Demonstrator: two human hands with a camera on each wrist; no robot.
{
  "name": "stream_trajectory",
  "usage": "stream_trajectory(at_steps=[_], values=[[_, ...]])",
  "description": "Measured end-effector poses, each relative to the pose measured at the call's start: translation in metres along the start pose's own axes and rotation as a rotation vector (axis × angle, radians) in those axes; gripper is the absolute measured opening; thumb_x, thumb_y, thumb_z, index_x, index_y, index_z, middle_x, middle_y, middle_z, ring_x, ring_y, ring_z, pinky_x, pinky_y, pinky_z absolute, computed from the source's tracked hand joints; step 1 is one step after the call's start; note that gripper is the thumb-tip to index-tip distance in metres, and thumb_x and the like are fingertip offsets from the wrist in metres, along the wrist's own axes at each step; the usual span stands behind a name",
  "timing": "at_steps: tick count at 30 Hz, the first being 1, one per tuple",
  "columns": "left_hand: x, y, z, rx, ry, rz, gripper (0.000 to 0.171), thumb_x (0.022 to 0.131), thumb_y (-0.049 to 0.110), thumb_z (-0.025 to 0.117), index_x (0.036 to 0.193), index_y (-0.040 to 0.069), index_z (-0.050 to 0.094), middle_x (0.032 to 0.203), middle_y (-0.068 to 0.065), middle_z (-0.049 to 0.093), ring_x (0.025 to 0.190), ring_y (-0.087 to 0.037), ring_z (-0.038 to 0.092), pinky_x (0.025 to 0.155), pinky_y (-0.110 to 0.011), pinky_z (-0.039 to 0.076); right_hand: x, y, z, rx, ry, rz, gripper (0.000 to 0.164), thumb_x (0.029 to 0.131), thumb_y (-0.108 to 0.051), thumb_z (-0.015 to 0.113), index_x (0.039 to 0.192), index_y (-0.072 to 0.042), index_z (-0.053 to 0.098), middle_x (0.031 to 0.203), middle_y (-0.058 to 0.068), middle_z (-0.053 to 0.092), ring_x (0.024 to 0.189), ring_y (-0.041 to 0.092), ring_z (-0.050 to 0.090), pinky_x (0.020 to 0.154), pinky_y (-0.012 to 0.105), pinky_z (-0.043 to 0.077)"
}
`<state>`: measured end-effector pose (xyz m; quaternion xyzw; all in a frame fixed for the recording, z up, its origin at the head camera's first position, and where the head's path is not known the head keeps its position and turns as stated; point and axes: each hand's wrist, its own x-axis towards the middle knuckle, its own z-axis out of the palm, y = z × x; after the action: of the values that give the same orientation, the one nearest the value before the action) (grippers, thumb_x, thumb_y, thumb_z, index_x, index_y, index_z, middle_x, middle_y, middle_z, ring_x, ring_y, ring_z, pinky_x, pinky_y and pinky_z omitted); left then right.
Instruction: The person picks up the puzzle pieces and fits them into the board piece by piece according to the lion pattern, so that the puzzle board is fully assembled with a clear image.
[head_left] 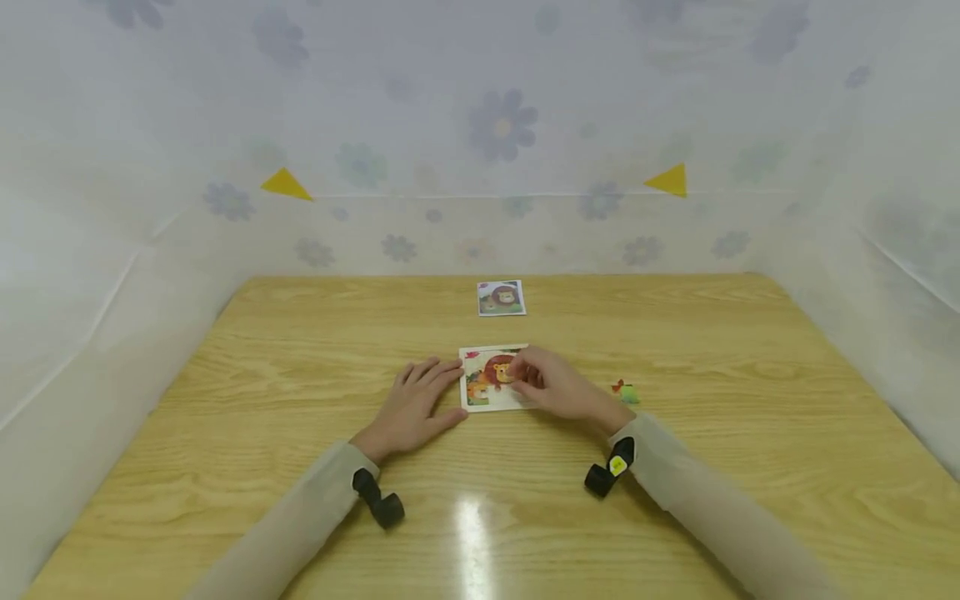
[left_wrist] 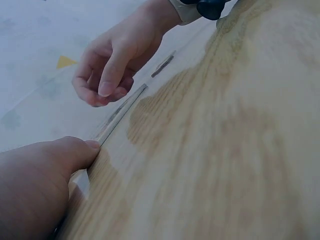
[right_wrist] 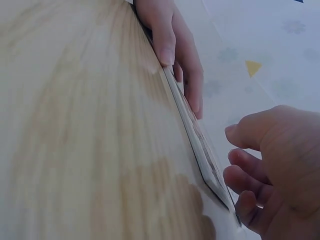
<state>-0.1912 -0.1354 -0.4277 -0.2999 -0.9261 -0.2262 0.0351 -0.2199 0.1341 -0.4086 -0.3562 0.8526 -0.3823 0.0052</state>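
A small jigsaw puzzle board (head_left: 495,402) with a white frame lies mid-table, showing a lion (head_left: 501,368) and part of a smaller orange animal (head_left: 477,386). Along its left edge rests my left hand (head_left: 412,408), fingers spread and thumb at the near left corner. My right hand (head_left: 558,385) hovers over the board's right half, fingers loosely bent; its thumb (right_wrist: 255,127) stands apart from the fingertips with nothing seen between them. That hand hides the board's right part. To its right lie loose green and red puzzle pieces (head_left: 628,393).
Behind the board lies a square picture card (head_left: 502,298) with the same lion scene. The wooden table (head_left: 337,333) ends at a flower-patterned white curtain (head_left: 450,225) bearing two yellow triangles.
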Motion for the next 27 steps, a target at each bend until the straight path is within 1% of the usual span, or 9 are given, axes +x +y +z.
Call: stream_trajectory(at_steps=[6, 13, 16, 20, 23, 27], values=[[-0.002, -0.001, -0.001, 0.006, 0.004, 0.001, 0.063, 0.094, 0.047, 0.055, 0.145, 0.013, 0.044, 0.153, -0.003, 0.039, 0.143, -0.034, 0.028, 0.114, -0.061, 0.016, -0.018, 0.011, -0.016, -0.023, 0.036, 0.044, 0.007, 0.09, -0.004, 0.064, 0.096, -0.007, 0.062, 0.086, 0.001, 0.059, 0.071, 0.008, 0.051, 0.063, 0.024, 0.046], [-0.004, -0.004, 0.0, 0.007, 0.002, 0.004, 0.063, 0.094, 0.048, 0.055, 0.145, 0.014, 0.044, 0.153, -0.002, 0.039, 0.142, -0.033, 0.029, 0.114, -0.059, 0.016, -0.038, 0.023, -0.028, -0.087, 0.082, 0.032, 0.008, 0.089, -0.001, 0.065, 0.096, -0.004, 0.062, 0.087, 0.003, 0.06, 0.071, 0.007, 0.052, 0.062, 0.024, 0.047], [-0.004, -0.004, 0.0, 0.004, 0.005, 0.004, 0.063, 0.094, 0.048, 0.055, 0.145, 0.013, 0.044, 0.153, -0.002, 0.039, 0.142, -0.033, 0.029, 0.114, -0.06, 0.016, -0.048, 0.023, -0.034, -0.171, 0.058, 0.036, 0.011, 0.089, -0.006, 0.068, 0.099, -0.005, 0.063, 0.087, 0.003, 0.058, 0.071, 0.008, 0.049, 0.063, 0.024, 0.045], [-0.005, -0.003, 0.001, -0.006, -0.003, 0.002, 0.063, 0.094, 0.048, 0.055, 0.145, 0.013, 0.044, 0.153, -0.003, 0.038, 0.142, -0.033, 0.028, 0.114, -0.06, 0.015, -0.063, 0.02, -0.042, -0.289, -0.004, 0.047, 0.022, 0.087, -0.017, 0.072, 0.104, -0.005, 0.064, 0.09, 0.002, 0.053, 0.077, 0.011, 0.045, 0.068, 0.026, 0.043], [-0.005, -0.003, 0.001, -0.004, -0.005, -0.001, 0.063, 0.094, 0.048, 0.055, 0.146, 0.014, 0.043, 0.153, -0.002, 0.038, 0.142, -0.033, 0.028, 0.114, -0.06, 0.016, -0.07, 0.017, -0.046, -0.3, -0.03, 0.071, 0.025, 0.085, -0.02, 0.074, 0.103, -0.005, 0.064, 0.091, 0.002, 0.052, 0.08, 0.012, 0.045, 0.071, 0.027, 0.044], [-0.004, -0.003, -0.001, -0.002, 0.0, -0.002, 0.063, 0.094, 0.047, 0.055, 0.145, 0.014, 0.043, 0.153, -0.002, 0.038, 0.142, -0.033, 0.029, 0.114, -0.06, 0.016, -0.072, 0.015, -0.05, -0.283, -0.04, 0.093, 0.021, 0.084, -0.018, 0.075, 0.095, -0.007, 0.062, 0.086, 0.001, 0.051, 0.078, 0.01, 0.045, 0.068, 0.025, 0.043]])
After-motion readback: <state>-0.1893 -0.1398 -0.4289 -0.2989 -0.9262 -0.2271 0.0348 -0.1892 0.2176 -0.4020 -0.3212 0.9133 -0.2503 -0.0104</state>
